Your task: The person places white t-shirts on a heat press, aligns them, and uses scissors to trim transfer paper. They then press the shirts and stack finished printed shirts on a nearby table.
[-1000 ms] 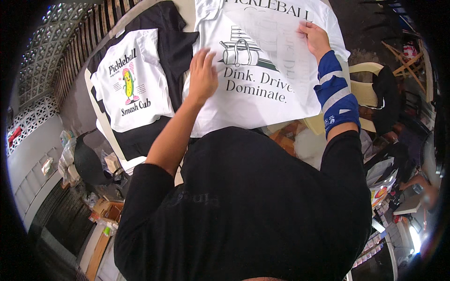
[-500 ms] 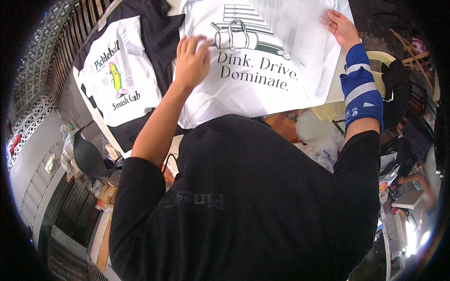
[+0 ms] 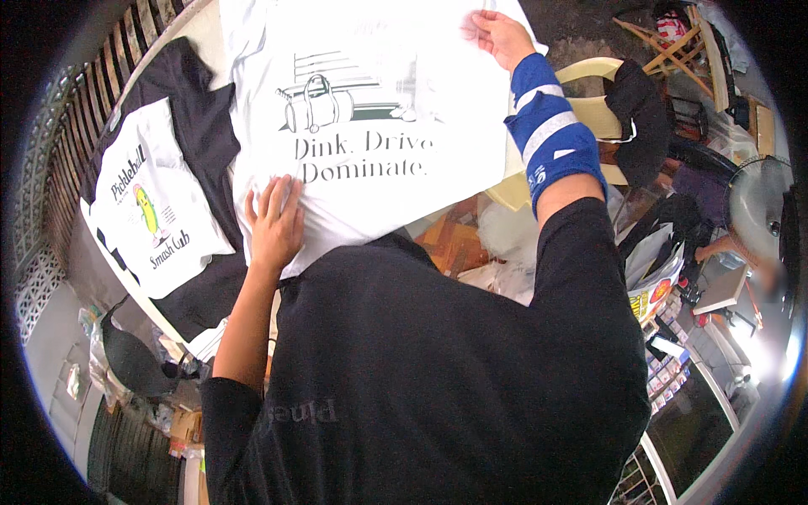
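A white T-shirt [image 3: 362, 215] lies spread over the table before me, printed with a dark green and black drawing of a duffel bag [image 3: 320, 109] and lettering below it. My left hand [image 3: 276, 223] rests flat on the shirt's lower left part, fingers stretched out, just beneath the lettering. Up at the right, my right hand [image 3: 497, 38] is pinched on what looks like a thin clear film [image 3: 459, 80]; its outline is hard to make out against the white cloth. A blue sleeve with pale stripes [image 3: 551, 126] covers my right forearm.
On the left lies a black garment [image 3: 215, 126] under a smaller white printed shirt [image 3: 156, 202]. A pale yellow plastic chair [image 3: 585, 114] with black cloth [image 3: 635, 118] on it stands at the right. A fan [image 3: 762, 206] is farther right. Plastic bags [image 3: 509, 240] lie below the table.
My left hand has come down from beside the bag drawing onto the shirt's lower left. My right hand stays pinched at the upper right. The whole view has shifted, with the shirt now farther left.
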Action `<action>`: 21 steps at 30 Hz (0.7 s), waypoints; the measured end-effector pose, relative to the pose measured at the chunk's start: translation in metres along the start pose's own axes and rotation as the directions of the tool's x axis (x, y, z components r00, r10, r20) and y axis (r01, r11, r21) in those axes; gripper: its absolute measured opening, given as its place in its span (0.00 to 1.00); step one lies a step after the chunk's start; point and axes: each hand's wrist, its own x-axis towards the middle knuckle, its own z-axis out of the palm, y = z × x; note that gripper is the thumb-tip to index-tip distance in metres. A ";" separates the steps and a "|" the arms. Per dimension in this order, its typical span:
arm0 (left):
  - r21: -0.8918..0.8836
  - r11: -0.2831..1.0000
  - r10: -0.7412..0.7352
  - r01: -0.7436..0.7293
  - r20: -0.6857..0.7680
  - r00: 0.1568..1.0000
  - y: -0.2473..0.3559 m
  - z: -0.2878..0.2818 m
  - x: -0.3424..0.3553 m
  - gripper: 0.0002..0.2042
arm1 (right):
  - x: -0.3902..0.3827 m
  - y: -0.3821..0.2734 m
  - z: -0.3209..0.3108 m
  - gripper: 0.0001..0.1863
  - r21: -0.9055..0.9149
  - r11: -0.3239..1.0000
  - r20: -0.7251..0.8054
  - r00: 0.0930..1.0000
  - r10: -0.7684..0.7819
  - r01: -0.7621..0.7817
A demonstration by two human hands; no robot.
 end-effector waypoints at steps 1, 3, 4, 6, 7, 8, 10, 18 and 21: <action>-0.003 1.000 -0.009 0.009 0.008 1.000 0.002 0.000 -0.001 0.26 | -0.001 -0.002 0.001 0.14 -0.029 1.000 -0.016 1.000 0.000 -0.001; -0.024 0.999 -0.024 0.024 0.026 0.999 0.006 -0.003 -0.002 0.27 | 0.004 0.002 -0.002 0.14 0.034 0.999 -0.015 1.000 0.004 -0.004; -0.036 0.999 -0.030 0.031 0.022 0.999 0.008 -0.003 -0.002 0.27 | 0.002 0.001 -0.002 0.14 0.062 0.998 -0.004 1.000 0.009 -0.009; -0.043 0.998 -0.045 0.046 0.035 0.998 0.010 -0.004 -0.001 0.27 | 0.000 -0.002 -0.001 0.14 0.079 0.997 0.006 1.000 0.025 -0.025; -0.053 0.998 -0.038 0.039 0.023 0.999 0.010 -0.004 -0.001 0.27 | -0.001 -0.004 -0.001 0.14 0.086 0.996 -0.004 0.999 0.033 -0.033; -0.064 0.997 -0.031 0.032 0.011 0.999 0.008 -0.003 0.000 0.27 | -0.003 -0.004 -0.001 0.13 0.093 0.995 -0.014 0.999 0.042 -0.041; -0.074 0.997 -0.024 0.025 0.010 1.000 0.009 -0.004 0.001 0.27 | -0.004 -0.005 -0.001 0.12 0.117 0.992 -0.015 0.998 0.053 -0.051; -0.127 0.991 -0.043 0.042 -0.010 0.999 0.009 -0.001 -0.004 0.27 | 0.003 -0.005 -0.010 0.11 0.004 1.000 0.141 0.990 -0.031 0.031; -0.190 0.982 0.015 -0.022 -0.040 0.999 0.000 -0.004 -0.001 0.29 | -0.015 -0.024 -0.002 0.12 0.069 0.995 0.122 0.989 -0.079 0.071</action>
